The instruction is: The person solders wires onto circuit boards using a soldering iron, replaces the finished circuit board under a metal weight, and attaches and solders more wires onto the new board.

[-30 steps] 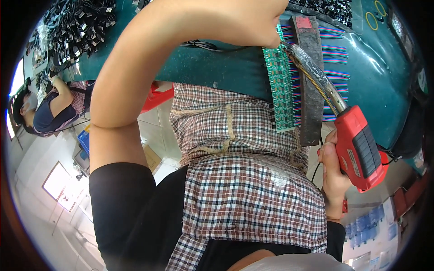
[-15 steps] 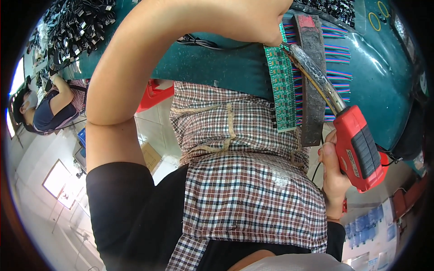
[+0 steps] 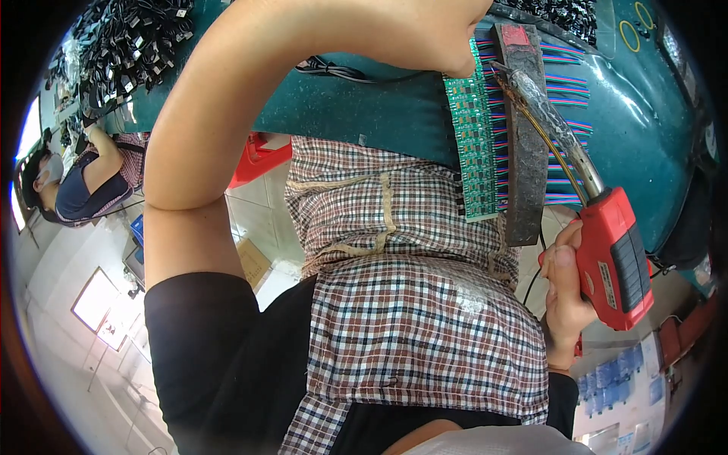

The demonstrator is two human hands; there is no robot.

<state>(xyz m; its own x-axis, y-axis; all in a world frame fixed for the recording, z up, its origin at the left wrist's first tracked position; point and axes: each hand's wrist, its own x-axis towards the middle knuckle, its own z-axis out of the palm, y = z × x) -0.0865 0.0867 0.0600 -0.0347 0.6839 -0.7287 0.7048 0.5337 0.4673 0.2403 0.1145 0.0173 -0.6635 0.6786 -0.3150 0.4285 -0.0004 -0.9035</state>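
My right hand [image 3: 565, 296] is wrapped round the grip of a red soldering gun [image 3: 616, 254] with a long metal barrel and a thin brass-coloured tube alongside. Its tip lies over the near edge of the dark bar, just right of a green circuit board panel [image 3: 476, 155]. At the panel's upper end, my left hand [image 3: 436, 38] is closed, its thumb side touching the board; whatever its fingers hold is hidden. A long dark bar [image 3: 525, 152] with a red patch lies across several multicoloured flat wires [image 3: 567, 98], whose ends line up along the panel's right edge.
A bundled black cable [image 3: 334, 70] lies left of the panel on the green work surface [image 3: 364, 114]. Piles of black cables [image 3: 136, 53] are at the upper left, with yellow rings [image 3: 629, 36] at the upper right. A co-worker [image 3: 83, 178] sits at the far left.
The soldering gun and my right hand have shifted right and slightly down, drawing the tip off the board toward the bar. My left hand and the board stay in place.
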